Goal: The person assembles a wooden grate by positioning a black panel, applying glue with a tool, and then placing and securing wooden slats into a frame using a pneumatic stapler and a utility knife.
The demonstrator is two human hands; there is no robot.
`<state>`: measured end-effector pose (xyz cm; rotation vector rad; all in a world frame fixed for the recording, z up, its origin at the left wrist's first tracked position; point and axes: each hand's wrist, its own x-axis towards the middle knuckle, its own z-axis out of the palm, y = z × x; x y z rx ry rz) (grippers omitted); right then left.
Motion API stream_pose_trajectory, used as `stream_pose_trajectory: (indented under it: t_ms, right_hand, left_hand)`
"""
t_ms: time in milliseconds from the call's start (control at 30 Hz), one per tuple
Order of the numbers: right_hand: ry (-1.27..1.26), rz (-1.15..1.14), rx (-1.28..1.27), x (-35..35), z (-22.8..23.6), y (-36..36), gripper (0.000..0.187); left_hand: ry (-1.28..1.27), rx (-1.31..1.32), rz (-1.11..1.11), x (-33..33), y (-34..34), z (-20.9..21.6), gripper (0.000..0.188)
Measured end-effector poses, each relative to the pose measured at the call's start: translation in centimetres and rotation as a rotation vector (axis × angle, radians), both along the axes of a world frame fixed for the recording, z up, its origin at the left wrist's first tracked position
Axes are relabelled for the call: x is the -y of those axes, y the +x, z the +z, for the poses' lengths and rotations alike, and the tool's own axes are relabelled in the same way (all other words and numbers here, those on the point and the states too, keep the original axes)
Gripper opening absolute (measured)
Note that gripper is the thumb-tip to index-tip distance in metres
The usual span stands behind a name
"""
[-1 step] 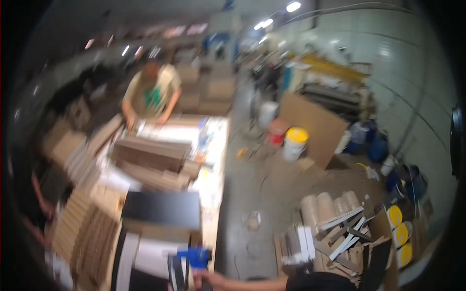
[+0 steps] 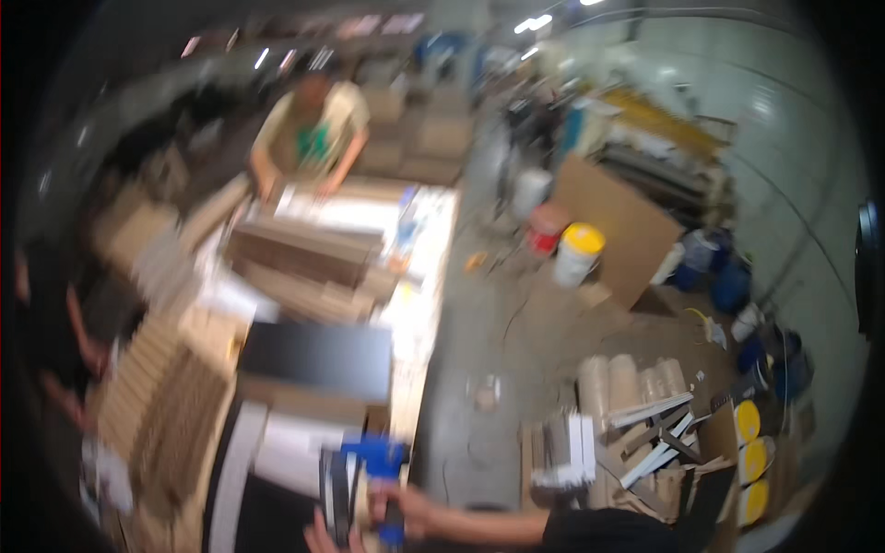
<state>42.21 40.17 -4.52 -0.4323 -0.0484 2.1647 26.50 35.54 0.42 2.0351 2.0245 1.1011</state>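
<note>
Blue tool (image 2: 373, 452) is at the near end of the long workbench (image 2: 422, 318), and the right hand (image 2: 406, 510) has its fingers wrapped round the dark grip, so yeah, clamped on it. Left hand (image 2: 324, 536) is right by the black-and-silver part (image 2: 339, 493) alongside the tool, fingers up. It's blurry and partly cut off at the bottom, so I can't tell if it's gripping or just touching. A bit further up the bench lies a flat dark panel (image 2: 318, 359), then a pile of brown boards (image 2: 304, 249). Somebody in a light shirt (image 2: 341, 120) is bent over the far end, hands down low. Over to the right, a white bucket with a yellow lid (image 2: 579, 258) sits beside a red bucket (image 2: 546, 229), and there's a messy heap of offcuts (image 2: 659, 452).
</note>
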Motion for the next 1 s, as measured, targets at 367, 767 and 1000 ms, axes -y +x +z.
stream_pose_trajectory:
  t_ms: [367,767,1000]
  right_hand:
    - [0.140,-0.053,-0.621,-1.1,2.7,2.0,0.022]
    - [0.091,-0.122,-0.540,-1.2,2.1,2.3,0.020]
    - [-0.001,-0.135,-0.458,-0.9,2.7,2.2,0.018]
  left_hand:
    - [0.014,0.049,-0.292,4.3,0.0,7.3,0.054]
    - [-0.095,1.645,-0.056,3.4,-0.7,2.5,0.077]
    - [0.013,2.049,-0.042,3.2,-2.3,1.9,0.063]
